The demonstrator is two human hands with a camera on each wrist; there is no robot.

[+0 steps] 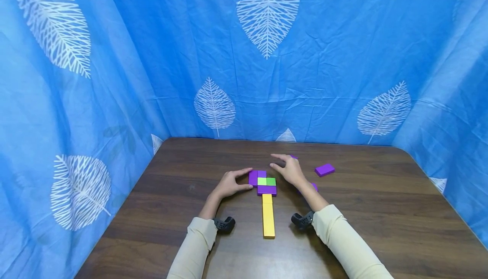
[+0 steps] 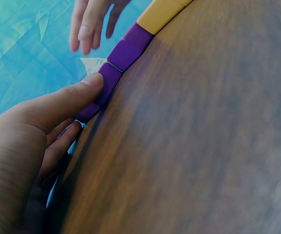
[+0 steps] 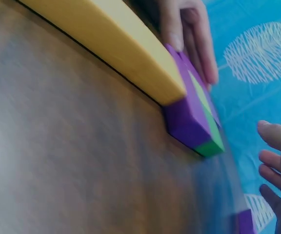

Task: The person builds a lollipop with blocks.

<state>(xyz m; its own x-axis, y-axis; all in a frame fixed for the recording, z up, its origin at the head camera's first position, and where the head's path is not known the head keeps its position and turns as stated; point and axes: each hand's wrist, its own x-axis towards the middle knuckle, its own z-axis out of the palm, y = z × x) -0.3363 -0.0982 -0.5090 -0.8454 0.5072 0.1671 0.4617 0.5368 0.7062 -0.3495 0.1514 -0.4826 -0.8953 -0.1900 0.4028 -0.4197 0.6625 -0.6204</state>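
A purple block (image 1: pixel 253 178) lies at the left side of a small flat cluster on the table. My left hand (image 1: pixel 228 183) pinches it, thumb on the near end and fingers at the far end; the left wrist view shows the thumb against its purple side (image 2: pixel 110 82). Beside it in the cluster are another purple block (image 1: pixel 262 173), light green (image 1: pixel 262 181) and green (image 1: pixel 271 181) pieces, and a purple block (image 1: pixel 267 190) across the front. Right of the cluster, my right hand (image 1: pixel 291 170) hovers with fingers spread, holding nothing.
Yellow blocks (image 1: pixel 268 219) run from the cluster toward the near edge. A loose purple block (image 1: pixel 325 169) lies to the right; other purple pieces (image 1: pixel 314 186) are partly hidden by the right hand and forearm. A blue leaf-print curtain (image 1: pixel 324 59) hangs behind the wooden table (image 1: pixel 381 211).
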